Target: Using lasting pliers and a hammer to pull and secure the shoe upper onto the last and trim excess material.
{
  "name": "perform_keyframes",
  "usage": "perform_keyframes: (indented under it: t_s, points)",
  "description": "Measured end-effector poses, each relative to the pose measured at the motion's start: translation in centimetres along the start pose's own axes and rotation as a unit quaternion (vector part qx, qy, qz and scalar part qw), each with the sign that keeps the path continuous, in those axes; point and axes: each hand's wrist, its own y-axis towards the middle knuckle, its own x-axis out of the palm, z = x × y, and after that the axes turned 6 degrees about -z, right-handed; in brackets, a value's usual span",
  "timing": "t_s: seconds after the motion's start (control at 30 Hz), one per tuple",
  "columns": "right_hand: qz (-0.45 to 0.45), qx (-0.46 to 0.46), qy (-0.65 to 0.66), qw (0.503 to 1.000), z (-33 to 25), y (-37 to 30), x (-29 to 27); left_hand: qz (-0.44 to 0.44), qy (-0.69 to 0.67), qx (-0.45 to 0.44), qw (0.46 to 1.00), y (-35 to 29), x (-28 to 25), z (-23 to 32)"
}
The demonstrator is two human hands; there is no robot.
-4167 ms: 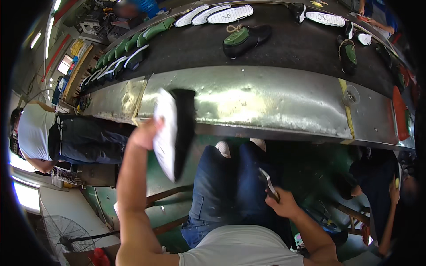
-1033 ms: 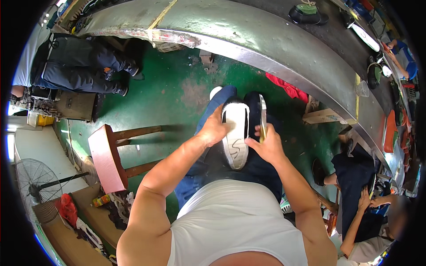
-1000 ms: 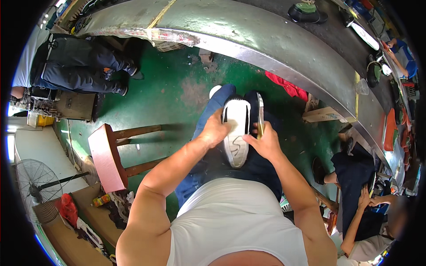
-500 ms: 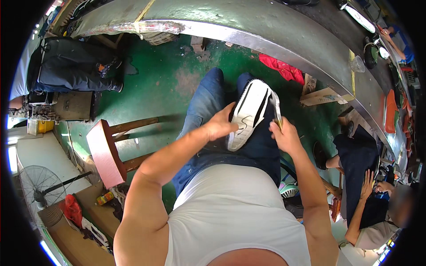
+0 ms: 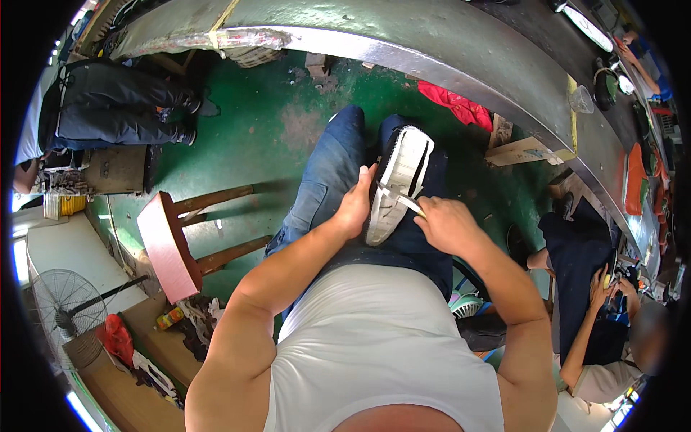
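Observation:
A shoe with dark sides and its white underside turned up lies over my lap. My left hand grips its left edge, the palm against the side and the thumb towards the underside. In my right hand is a knife with a thin pale blade and a yellowish handle. The blade lies across the lower half of the white underside; whether it touches there I cannot tell. Fingers of the right hand are wrapped round the handle and partly hide it.
Ahead runs a long metal-edged workbench, with red cloth beneath it. A pink-topped stool and a fan stand left. Another person sits at right; someone's dark-trousered legs show at upper left.
My right hand has moved left with the knife, from beside the shoe to over its underside. A loose white strip at the shoe's right edge no longer shows. My left thumb has drawn back.

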Motion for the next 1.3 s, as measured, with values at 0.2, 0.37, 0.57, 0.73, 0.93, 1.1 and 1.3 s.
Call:
perform_keyframes:
  t_s: [0.2,0.37,0.57,0.73,0.93,1.1,1.3]
  points:
    - [0.046,0.011,0.119,0.992,1.0,0.8,2.9,0.232,0.297,0.093,0.921,2.6,-1.6,-2.1]
    - [0.068,0.069,0.003,0.995,0.8,2.5,-0.2,0.153,0.426,0.239,0.859,2.0,-1.5,-1.6]
    - [0.061,0.087,0.171,0.980,4.5,1.6,3.8,0.021,0.617,0.195,0.762,0.5,0.2,2.3]
    - [-0.049,0.133,0.323,0.936,4.1,1.7,-2.4,-0.028,0.667,0.100,0.738,1.3,-0.7,3.2]
    - [0.097,0.061,0.150,0.982,5.3,5.2,1.8,-0.071,0.749,0.011,0.659,-0.5,2.8,5.9]
    - [0.088,0.045,0.259,0.961,4.1,1.9,0.7,0.074,0.419,0.102,0.899,-2.8,-0.4,-0.5]
    - [0.033,0.052,0.128,0.990,2.7,0.4,4.5,-0.043,0.435,0.056,0.898,-3.6,-0.8,0.6]
